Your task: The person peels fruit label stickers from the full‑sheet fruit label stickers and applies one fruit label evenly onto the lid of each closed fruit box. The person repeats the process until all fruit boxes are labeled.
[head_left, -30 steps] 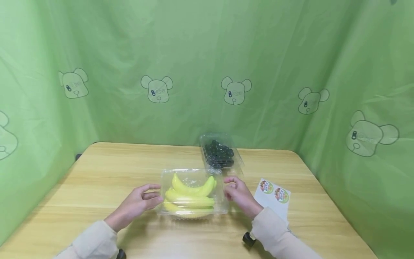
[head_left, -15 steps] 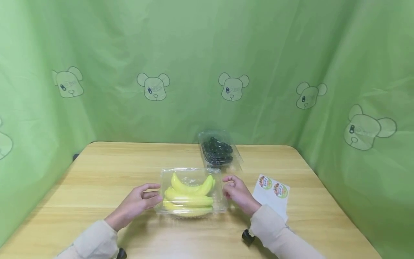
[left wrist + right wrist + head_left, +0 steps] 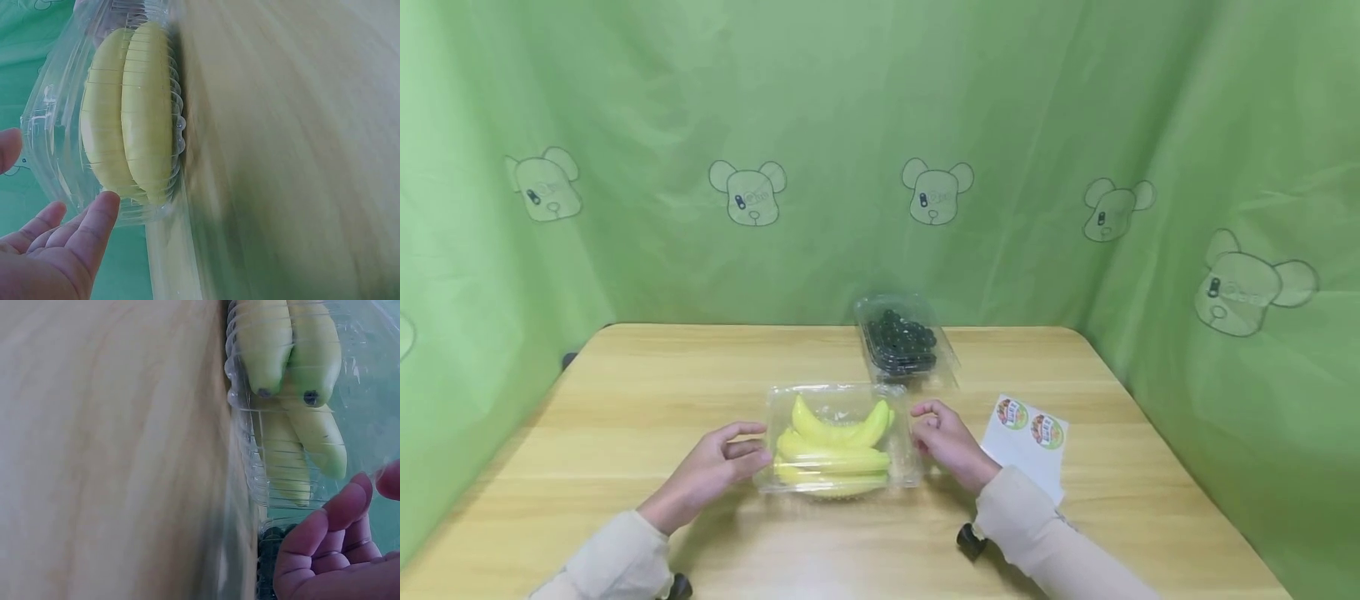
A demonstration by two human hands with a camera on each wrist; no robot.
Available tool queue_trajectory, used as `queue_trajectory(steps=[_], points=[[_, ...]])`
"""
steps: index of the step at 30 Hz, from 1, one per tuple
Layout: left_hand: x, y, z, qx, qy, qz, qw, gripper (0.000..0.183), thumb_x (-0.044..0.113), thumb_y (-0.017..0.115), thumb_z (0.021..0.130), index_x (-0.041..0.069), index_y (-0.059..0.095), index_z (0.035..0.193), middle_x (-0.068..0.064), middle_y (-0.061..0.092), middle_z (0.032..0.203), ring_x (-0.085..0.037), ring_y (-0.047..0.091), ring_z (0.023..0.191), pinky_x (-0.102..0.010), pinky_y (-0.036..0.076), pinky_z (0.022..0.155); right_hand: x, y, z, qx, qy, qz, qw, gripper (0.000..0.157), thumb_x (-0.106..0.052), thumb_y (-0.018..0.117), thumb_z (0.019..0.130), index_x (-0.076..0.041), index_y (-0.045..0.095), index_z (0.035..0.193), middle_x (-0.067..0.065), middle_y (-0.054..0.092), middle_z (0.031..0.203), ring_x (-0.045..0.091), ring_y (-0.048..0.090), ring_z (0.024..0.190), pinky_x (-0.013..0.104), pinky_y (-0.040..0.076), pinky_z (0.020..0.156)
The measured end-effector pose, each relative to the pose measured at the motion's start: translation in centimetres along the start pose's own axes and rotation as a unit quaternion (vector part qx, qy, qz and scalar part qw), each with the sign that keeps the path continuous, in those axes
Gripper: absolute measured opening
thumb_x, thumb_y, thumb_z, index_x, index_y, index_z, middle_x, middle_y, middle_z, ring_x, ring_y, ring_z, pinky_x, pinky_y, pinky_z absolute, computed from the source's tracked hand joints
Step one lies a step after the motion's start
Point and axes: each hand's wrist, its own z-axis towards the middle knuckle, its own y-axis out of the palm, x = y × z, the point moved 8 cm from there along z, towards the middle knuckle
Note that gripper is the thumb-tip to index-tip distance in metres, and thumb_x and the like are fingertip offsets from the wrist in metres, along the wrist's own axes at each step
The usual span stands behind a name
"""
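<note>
Gently: steady the clear box (image 3: 904,468) from both ends

The bananas (image 3: 833,460) lie inside the clear box, which sits on the table (image 3: 625,400) between the person's two hands. The left hand (image 3: 711,467) is at the left end, its fingers loosely extended and well parted from the thumb, clasping nothing. The right hand (image 3: 951,443) is at the other end with its fingers curled; whether its thumb and forefinger pinch the thin plastic rim, I cannot tell. Light, equal contact at both ends should suit this step best, since the see-through walls look likely to flex under a hard squeeze. Any shift seems best made slowly and level, clear of the sticker sheet (image 3: 1024,458) near the right hand and the fruit box (image 3: 880,302) behind.
</note>
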Motion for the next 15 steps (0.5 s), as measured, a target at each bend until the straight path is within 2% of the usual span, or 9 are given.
queue_trajectory(steps=[6, 15], points=[[0.04, 0.11, -0.02, -0.003, -0.001, 0.013, 0.9999, 0.057, 0.023, 0.067, 0.092, 0.002, 0.044, 0.14, -0.027, 0.051, 0.134, -0.037, 0.054, 0.12, -0.057, 0.042, 0.101, 0.16, -0.13, -0.09, -0.006, 0.005, -0.004, 1.0, 0.042, 0.004, 0.051, 0.078, 0.003, 0.047, 0.12, 0.006, 0.053, 0.072, 0.018, 0.05, 0.067, 0.03, 0.048, 0.065], [-0.1, 0.1, -0.14, 0.006, -0.005, 0.012, 0.9999, 0.058, 0.022, 0.067, 0.091, 0.003, 0.044, 0.141, -0.027, 0.051, 0.135, -0.037, 0.054, 0.12, -0.054, 0.043, 0.101, 0.59, -0.01, 0.11, -0.016, 0.009, 0.006, 1.0, 0.043, 0.003, 0.051, 0.075, 0.002, 0.047, 0.118, 0.005, 0.053, 0.07, 0.019, 0.05, 0.065, 0.027, 0.047, 0.062]])
